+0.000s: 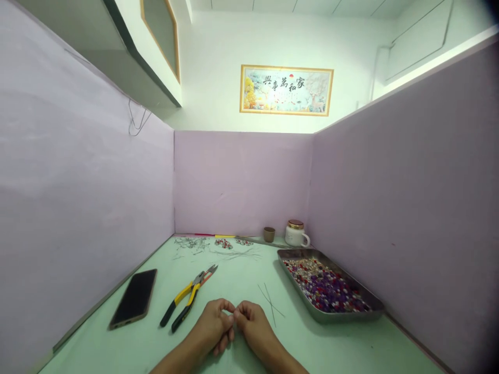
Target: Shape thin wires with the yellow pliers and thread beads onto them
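At the front middle of the green tabletop, my left hand [218,323] and my right hand [250,323] meet fingertip to fingertip. Both pinch at the same spot; whatever sits between the fingers is too small to make out. Pliers [191,297] with yellow and black handles lie just left of my left hand, jaws pointing away. Two or so thin wires [272,304] cross each other on the table beyond my right hand. Further right stands a metal tray [312,310] holding many purple, red and pale beads [331,288].
A dark phone [134,298] lies at the left. Along the back are thin wire pieces [192,244], small bead clusters [223,243], a brown cup [268,234] and a white lidded mug [295,235]. Purple partitions [244,182] enclose the table on three sides.
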### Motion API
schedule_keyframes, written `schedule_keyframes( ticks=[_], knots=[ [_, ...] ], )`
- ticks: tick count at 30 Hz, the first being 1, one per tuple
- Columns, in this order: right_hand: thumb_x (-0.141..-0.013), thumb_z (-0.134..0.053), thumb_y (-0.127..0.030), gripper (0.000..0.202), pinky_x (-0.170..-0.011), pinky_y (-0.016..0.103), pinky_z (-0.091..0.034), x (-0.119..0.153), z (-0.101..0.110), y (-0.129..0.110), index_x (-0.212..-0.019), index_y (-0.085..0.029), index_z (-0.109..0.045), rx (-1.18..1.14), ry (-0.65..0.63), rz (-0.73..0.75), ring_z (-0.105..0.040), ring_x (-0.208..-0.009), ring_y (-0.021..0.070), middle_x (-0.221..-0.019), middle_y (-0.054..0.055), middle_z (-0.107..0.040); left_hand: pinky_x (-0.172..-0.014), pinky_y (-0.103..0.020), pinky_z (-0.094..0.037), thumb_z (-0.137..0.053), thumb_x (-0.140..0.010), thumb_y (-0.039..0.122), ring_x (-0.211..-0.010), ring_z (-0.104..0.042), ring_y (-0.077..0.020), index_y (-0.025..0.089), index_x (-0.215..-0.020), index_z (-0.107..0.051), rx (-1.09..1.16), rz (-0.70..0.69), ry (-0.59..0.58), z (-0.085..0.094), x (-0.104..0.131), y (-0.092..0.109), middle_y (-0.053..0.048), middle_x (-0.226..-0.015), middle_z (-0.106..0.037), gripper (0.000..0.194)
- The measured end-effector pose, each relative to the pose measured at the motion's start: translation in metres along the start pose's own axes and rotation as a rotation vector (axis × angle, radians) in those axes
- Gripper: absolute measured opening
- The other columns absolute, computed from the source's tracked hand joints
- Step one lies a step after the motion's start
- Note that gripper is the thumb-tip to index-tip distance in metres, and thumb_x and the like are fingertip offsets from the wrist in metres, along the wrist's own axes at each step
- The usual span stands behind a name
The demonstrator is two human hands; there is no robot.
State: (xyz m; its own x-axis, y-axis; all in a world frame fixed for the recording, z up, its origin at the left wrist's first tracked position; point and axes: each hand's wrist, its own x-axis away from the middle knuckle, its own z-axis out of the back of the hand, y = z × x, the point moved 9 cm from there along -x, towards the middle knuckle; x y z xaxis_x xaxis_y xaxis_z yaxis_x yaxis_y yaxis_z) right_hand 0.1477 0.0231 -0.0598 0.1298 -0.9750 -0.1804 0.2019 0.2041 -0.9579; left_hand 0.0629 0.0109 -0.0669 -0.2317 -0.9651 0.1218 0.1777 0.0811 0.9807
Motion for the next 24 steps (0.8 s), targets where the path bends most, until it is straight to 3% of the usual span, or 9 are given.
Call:
schedule_keyframes(
  ticks=[4,7,15,20,24],
  knots=[
    [-0.065,-0.044,-0.022,0.013,-0.051,0.023,-0.030,0.000,0.000,-0.003,-0.054,-0.017,-0.044,0.049,-0.009,0.041,-0.040,-0.051,0.0113,-0.049,-0.003,-0.044,-0.023,-0.016,-0.015,-0.050,-0.061,0.030,-0.021,-0.030,-0.0048,0.018,-0.062,-0.043,-0.009,0.023,0.042,0.004,0.000,-0.005,0.005,-0.036,-0.047,0.014],
    [-0.067,-0.043,-0.020,0.012,-0.053,0.023,-0.031,0.002,0.001,-0.008,-0.055,-0.016,-0.046,0.089,-0.014,0.076,-0.041,-0.055,0.0116,-0.053,-0.002,-0.046,-0.026,-0.016,-0.011,-0.053,-0.060,0.029,-0.021,-0.026,-0.0029,0.018,-0.052,-0.042,-0.019,0.026,0.087,0.009,-0.002,-0.006,0.007,-0.033,-0.043,0.017],
    [-0.067,-0.045,-0.015,0.011,-0.053,0.021,-0.034,0.011,0.001,-0.020,-0.067,-0.014,-0.056,0.122,-0.067,0.146,-0.045,-0.057,0.0115,-0.059,0.000,-0.052,-0.032,-0.020,-0.012,-0.051,-0.056,0.025,-0.025,-0.022,-0.0042,0.019,-0.044,-0.040,-0.032,0.036,0.130,0.018,-0.013,-0.015,0.009,-0.027,-0.032,0.017],
    [-0.072,-0.045,-0.020,0.014,-0.052,0.021,-0.035,0.011,0.004,-0.023,-0.064,-0.014,-0.056,0.201,-0.028,0.144,-0.048,-0.054,0.0115,-0.056,0.001,-0.056,-0.038,-0.020,-0.015,-0.049,-0.054,0.019,-0.035,-0.026,-0.0047,0.015,-0.043,-0.045,-0.056,-0.121,0.216,0.023,-0.005,0.007,0.007,-0.033,-0.037,0.013],
    [-0.076,-0.043,-0.021,0.022,-0.051,0.021,-0.034,0.016,0.000,-0.033,-0.058,-0.015,-0.055,0.345,-0.071,0.202,-0.048,-0.050,0.0104,-0.052,0.001,-0.056,-0.041,-0.019,-0.018,-0.047,-0.053,0.016,-0.039,-0.026,-0.0049,0.016,-0.042,-0.043,-0.033,-0.171,0.322,0.033,0.004,0.024,0.008,-0.036,-0.033,0.012]
  ],
)
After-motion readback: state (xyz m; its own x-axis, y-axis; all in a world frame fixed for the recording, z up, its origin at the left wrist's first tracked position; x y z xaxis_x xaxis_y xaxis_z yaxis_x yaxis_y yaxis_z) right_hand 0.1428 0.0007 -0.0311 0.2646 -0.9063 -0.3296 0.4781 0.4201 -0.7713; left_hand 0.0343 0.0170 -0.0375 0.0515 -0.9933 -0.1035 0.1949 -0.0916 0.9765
